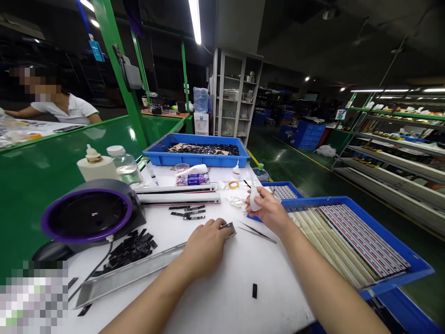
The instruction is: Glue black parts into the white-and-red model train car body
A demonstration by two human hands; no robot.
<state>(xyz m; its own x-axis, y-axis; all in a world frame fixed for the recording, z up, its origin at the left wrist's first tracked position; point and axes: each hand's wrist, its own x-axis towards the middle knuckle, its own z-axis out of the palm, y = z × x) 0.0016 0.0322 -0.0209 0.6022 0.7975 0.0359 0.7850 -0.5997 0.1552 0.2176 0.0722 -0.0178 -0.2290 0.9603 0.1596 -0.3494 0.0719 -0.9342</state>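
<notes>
My left hand [206, 245] lies curled over the right end of a long silver metal rail [128, 274] that runs across the white table. Its fingers press on the rail's tip. My right hand [267, 207] is closed round a small white squeeze bottle [253, 195] with a dark nozzle pointing up. Metal tweezers [257, 232] lie on the table between the two hands. Short black strips [190, 213] rest just beyond my left hand.
A black and purple round device [91, 214] and a pile of black pieces [130, 248] sit at left. Blue trays of strips [351, 236] stand at right, another blue bin [196, 150] at the back. A person in white [64, 107] sits far left.
</notes>
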